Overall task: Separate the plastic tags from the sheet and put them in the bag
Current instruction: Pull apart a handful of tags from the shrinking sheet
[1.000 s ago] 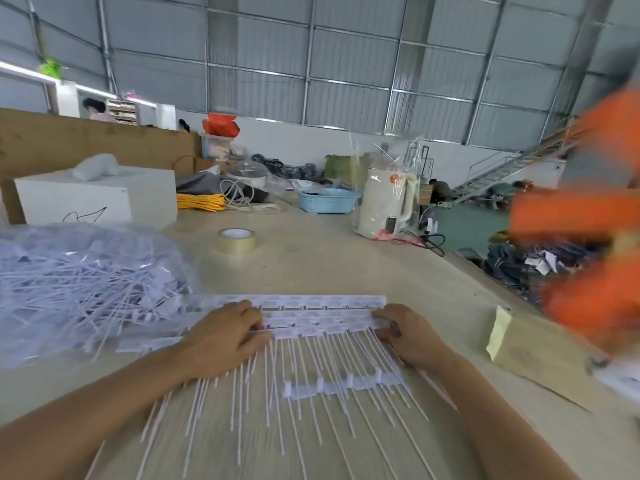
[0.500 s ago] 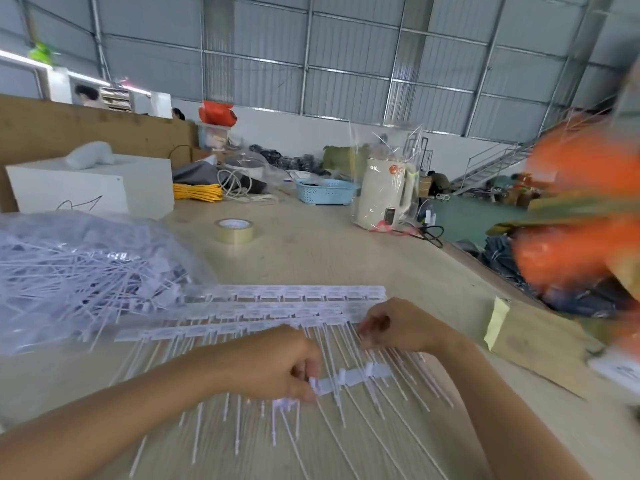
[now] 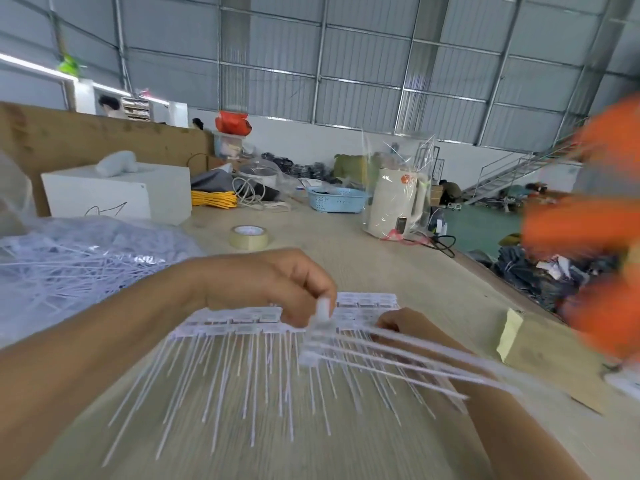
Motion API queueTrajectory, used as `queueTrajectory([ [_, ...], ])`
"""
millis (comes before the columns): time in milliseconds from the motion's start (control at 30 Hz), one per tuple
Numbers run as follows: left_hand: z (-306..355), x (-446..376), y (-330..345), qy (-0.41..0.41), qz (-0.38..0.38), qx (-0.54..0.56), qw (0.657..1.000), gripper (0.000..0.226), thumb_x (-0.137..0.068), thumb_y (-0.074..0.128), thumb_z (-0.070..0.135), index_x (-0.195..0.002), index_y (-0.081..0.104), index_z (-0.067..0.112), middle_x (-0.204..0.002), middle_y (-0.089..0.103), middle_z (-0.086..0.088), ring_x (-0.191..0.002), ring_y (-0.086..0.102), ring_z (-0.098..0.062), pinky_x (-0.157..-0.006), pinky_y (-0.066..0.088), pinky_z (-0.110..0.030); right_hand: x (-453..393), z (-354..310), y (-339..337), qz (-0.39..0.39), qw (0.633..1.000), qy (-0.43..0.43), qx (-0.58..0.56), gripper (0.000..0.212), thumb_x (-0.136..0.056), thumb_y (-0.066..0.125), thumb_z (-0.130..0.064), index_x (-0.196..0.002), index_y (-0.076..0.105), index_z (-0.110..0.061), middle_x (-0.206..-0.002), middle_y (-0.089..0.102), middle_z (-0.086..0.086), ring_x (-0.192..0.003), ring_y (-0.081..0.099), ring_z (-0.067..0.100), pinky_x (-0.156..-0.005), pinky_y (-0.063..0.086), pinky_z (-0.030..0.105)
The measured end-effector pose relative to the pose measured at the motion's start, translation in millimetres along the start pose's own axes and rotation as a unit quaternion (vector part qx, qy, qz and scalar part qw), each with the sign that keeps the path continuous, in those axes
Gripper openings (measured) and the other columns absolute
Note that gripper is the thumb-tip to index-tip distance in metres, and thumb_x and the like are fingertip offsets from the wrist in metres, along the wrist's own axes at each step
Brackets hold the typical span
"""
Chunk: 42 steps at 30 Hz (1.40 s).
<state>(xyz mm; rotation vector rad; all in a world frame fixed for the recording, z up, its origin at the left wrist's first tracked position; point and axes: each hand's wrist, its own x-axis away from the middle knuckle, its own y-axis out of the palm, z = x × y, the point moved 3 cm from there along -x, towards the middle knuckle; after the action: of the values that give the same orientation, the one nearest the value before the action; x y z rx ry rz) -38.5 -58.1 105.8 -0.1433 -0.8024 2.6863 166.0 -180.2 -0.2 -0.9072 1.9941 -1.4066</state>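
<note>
The wooden table (image 3: 346,265) is bounded on the right by an edge that runs diagonally from near the kettle (image 3: 394,202) toward the lower right. The far half of the tabletop, between the tape roll (image 3: 248,237) and the hands, is seen as bare wood. To the left, the clear bag (image 3: 69,268), heaped with loose white tags, is noted close beside the left forearm. To the right, a brown envelope (image 3: 550,355) lies near the table edge, just beyond the right forearm. A blurred orange shape (image 3: 595,237) fills the right margin; what it is cannot be told.

The sheet of plastic tags (image 3: 242,323) lies flat at the table centre, its label heads in rows at the far side and its thin tails fanned toward the viewer.

The left hand (image 3: 277,289) is raised above the sheet, fingers curled, and a strip of tags (image 3: 320,327) is pinched at its head end; the tails of this strip stream rightward, blurred, across the right wrist.

The right hand (image 3: 405,323) rests at the sheet's right end, largely hidden behind the blurred tails. Whether its fingers press flat or pinch the sheet cannot be told.
</note>
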Motion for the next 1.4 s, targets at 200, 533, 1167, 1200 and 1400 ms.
queueTrajectory([
  [200,-12.1,-14.4,-33.7,-0.044,0.123,0.032,0.991,0.033,-0.080,0.058,0.007,-0.050,0.061,0.020,-0.049,0.044,0.005,-0.045,0.038,-0.006,-0.049,0.035,-0.014,1.0,1.0,0.2,0.013,1.000,-0.022,-0.005,0.015,-0.082,0.065,-0.021,-0.093,0.068,-0.011,-0.092,0.066,0.003,-0.085,0.057,0.016,-0.070,0.041,0.021],
  [533,-32.0,-45.8,-55.6,-0.055,0.150,0.212,0.964,0.040,-0.096,0.030,0.003,-0.066,0.055,0.009,-0.048,0.042,0.005,-0.040,0.037,-0.005,-0.043,0.028,-0.014,13.6,-25.9,-41.2,0.229,0.827,-0.075,-0.508,0.026,-0.093,0.052,-0.026,-0.106,0.066,-0.009,-0.091,0.071,0.008,-0.078,0.068,0.019,-0.070,0.052,0.023],
  [1167,-96.9,-55.0,-41.5,-0.154,0.161,-0.193,0.956,0.053,-0.074,0.057,0.067,-0.083,0.066,0.015,-0.077,0.061,0.005,-0.076,0.056,-0.012,-0.077,0.040,-0.027,6.3,-48.9,13.9,0.059,0.814,0.068,-0.574,0.024,-0.084,0.068,-0.013,-0.062,0.059,-0.006,-0.052,0.059,0.005,-0.038,0.050,0.013,-0.038,0.035,0.020],
  [1200,-95.8,-59.8,-35.0,-0.150,0.173,-0.246,0.942,0.045,-0.072,0.062,0.066,-0.083,0.065,0.022,-0.077,0.061,0.013,-0.078,0.057,-0.008,-0.079,0.040,-0.028,6.0,-49.0,15.1,0.056,0.810,0.075,-0.579,0.026,-0.084,0.068,-0.014,-0.060,0.059,-0.007,-0.051,0.058,0.006,-0.037,0.048,0.014,-0.040,0.032,0.021],
  [1400,-85.9,-75.1,-5.2,-0.085,0.256,-0.453,0.850,0.032,-0.080,0.062,0.044,-0.109,0.063,0.029,-0.096,0.067,0.009,-0.091,0.060,-0.014,-0.092,0.029,-0.033,7.6,-47.8,16.0,0.029,0.765,0.113,-0.633,0.018,-0.088,0.061,-0.005,-0.069,0.060,-0.004,-0.053,0.055,0.005,-0.037,0.049,0.011,-0.036,0.039,0.019],
])
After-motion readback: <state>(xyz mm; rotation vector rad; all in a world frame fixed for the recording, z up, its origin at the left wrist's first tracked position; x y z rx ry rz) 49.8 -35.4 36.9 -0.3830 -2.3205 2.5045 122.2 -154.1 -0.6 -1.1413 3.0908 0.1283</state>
